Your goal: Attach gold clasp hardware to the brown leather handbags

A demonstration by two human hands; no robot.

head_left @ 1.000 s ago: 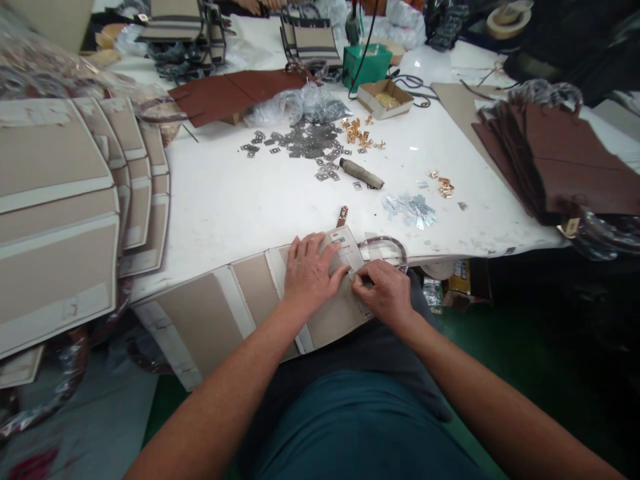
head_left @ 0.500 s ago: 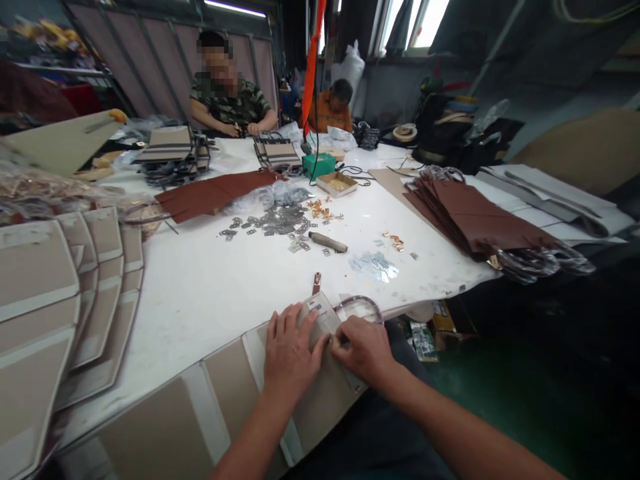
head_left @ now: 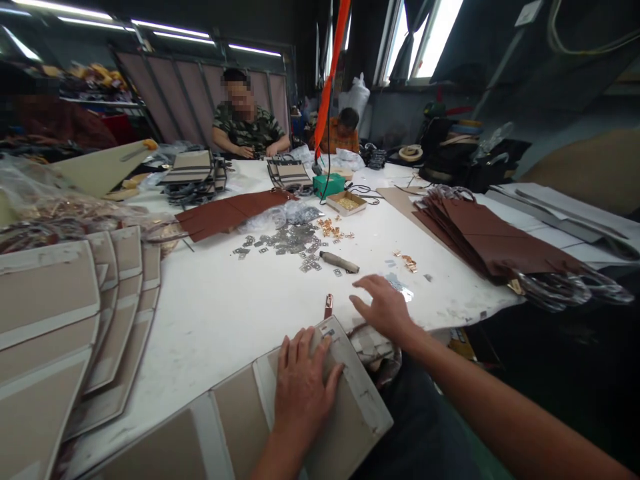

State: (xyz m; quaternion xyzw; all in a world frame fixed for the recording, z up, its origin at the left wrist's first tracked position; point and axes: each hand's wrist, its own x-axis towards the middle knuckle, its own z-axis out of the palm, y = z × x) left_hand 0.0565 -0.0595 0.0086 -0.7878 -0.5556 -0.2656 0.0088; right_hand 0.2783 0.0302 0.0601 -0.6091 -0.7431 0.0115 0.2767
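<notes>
My left hand (head_left: 303, 385) lies flat with fingers spread on a tan bag panel (head_left: 350, 407) that hangs over the near edge of the white table (head_left: 220, 313). My right hand (head_left: 384, 308) is stretched out open over the table, fingers apart, just short of a small pile of silver metal plates (head_left: 403, 285). It holds nothing. A clear plastic-wrapped handle (head_left: 380, 353) sticks out from under the panel below my right wrist. A small brown strap tab (head_left: 329, 305) lies just beyond the panel's corner.
More silver plates (head_left: 285, 239), gold fittings (head_left: 333, 230), a grey tool (head_left: 339, 261) and a cardboard box (head_left: 345, 202) lie mid-table. Tan panels (head_left: 75, 313) are stacked at left, brown panels (head_left: 490, 237) at right. Two people sit at the far end.
My right hand left the panel's edge and reached forward over the table toward the silver plates. The camera tilted up, bringing the far end of the room into view.
</notes>
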